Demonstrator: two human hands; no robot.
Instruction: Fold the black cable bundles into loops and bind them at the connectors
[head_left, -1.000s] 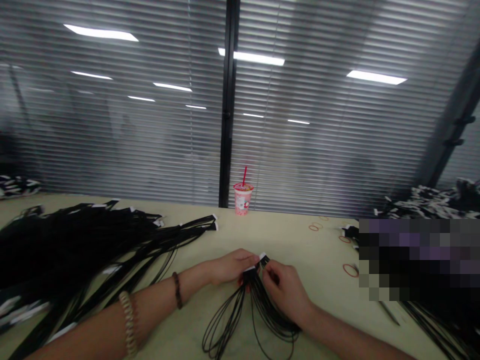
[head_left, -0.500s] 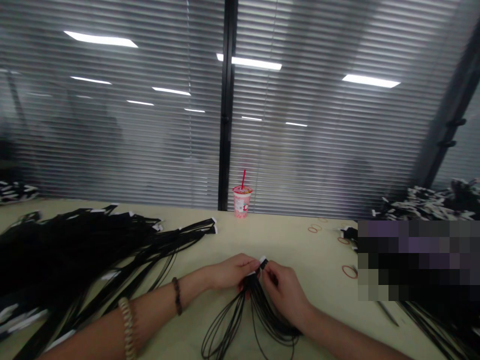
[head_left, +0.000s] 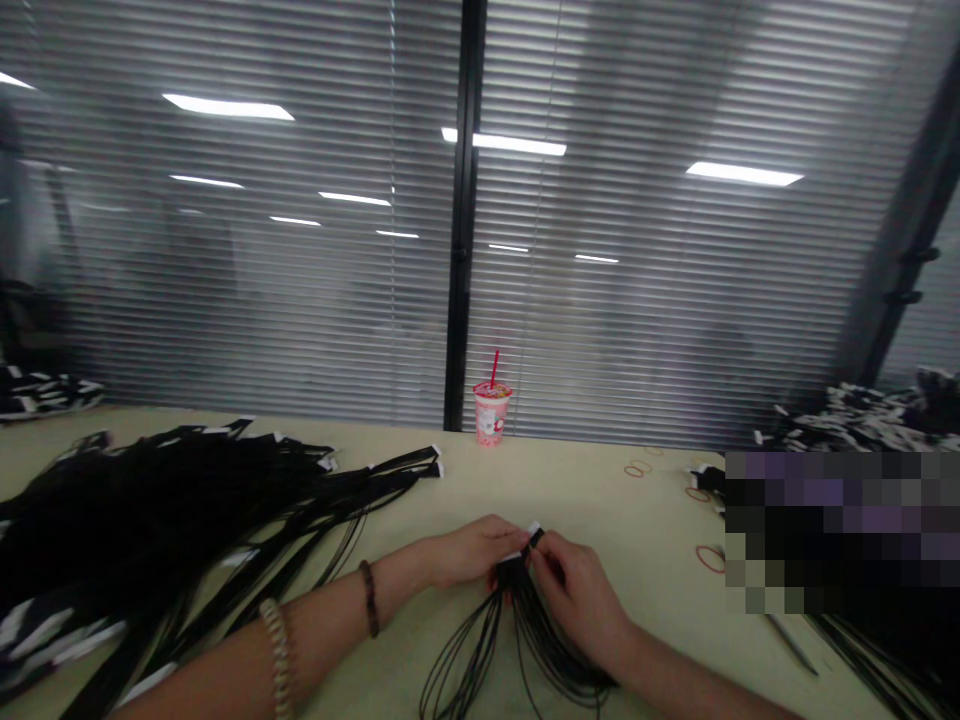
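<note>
My left hand (head_left: 471, 552) and my right hand (head_left: 581, 592) meet low in the middle of the pale table (head_left: 600, 500). Both are closed on the top of a small bundle of black cord loops (head_left: 517, 640) with white tags at their ends (head_left: 525, 545). The loops fan out toward me below the hands. My left wrist wears a dark bead bracelet (head_left: 368, 598), and a coiled band (head_left: 277, 655) sits further up the forearm.
A big heap of black cords with white tags (head_left: 150, 520) covers the table's left side. A pink cup with a red straw (head_left: 491, 412) stands by the blinds. Several red rubber bands (head_left: 709, 557) lie at right, beside more tagged cords (head_left: 847, 420) and a blurred patch.
Both hands stay closed on the bundle and have shifted only slightly; the fingers work at the tagged ends. The camera has tilted a little.
</note>
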